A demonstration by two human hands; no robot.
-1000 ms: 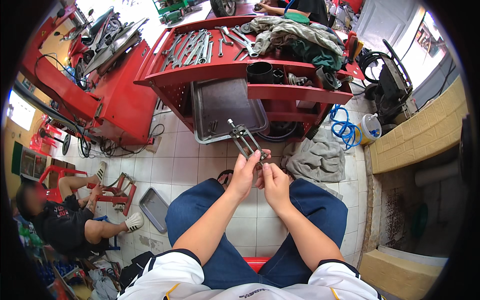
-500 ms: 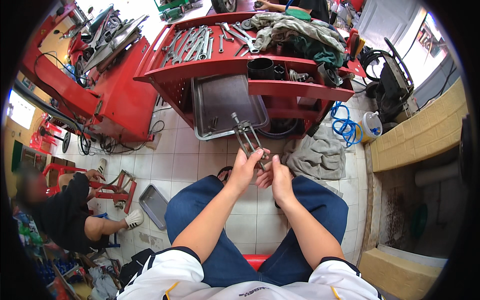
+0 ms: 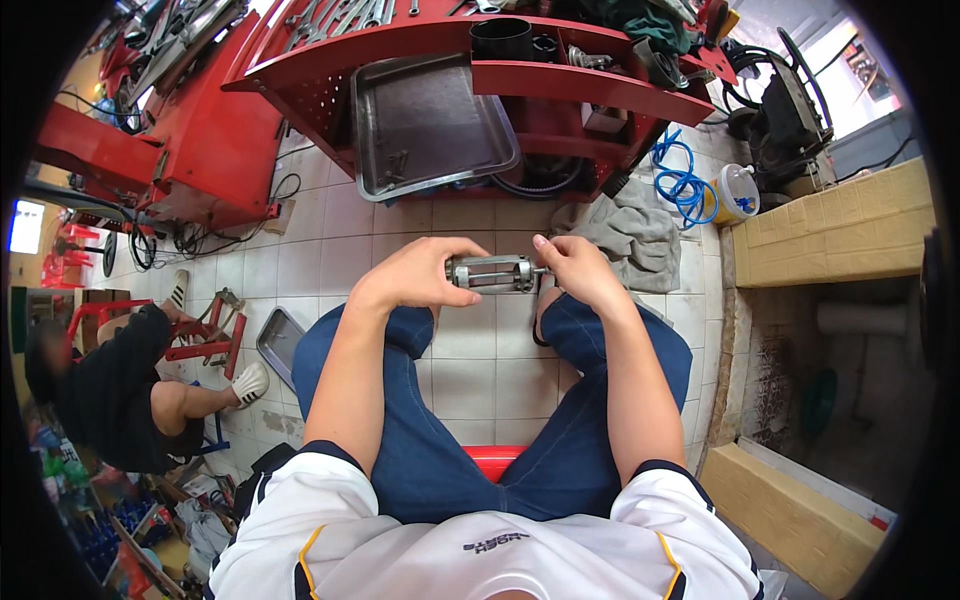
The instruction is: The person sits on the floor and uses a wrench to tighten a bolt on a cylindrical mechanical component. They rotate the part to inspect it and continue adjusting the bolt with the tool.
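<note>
A grey metal puller (image 3: pixel 495 273), with long legs and a central screw, lies level between my hands above the floor between my knees. My left hand (image 3: pixel 412 274) closes round its left end, thumb below and fingers above. On the other side, my right hand (image 3: pixel 580 268) pinches the thin screw end that sticks out to the right. Parts of both ends are hidden by my fingers.
Ahead stands a red tool cart (image 3: pixel 590 92) with several wrenches (image 3: pixel 345 14) on top. A metal tray (image 3: pixel 430 120) holds small dark pieces. A grey cloth (image 3: pixel 635 240) and blue hose (image 3: pixel 680 180) lie right. At left sits another person (image 3: pixel 110 390).
The puller has turned from tilted upward to level, and my hands have moved apart to its two ends. My view has tipped down, so the cart appears higher.
</note>
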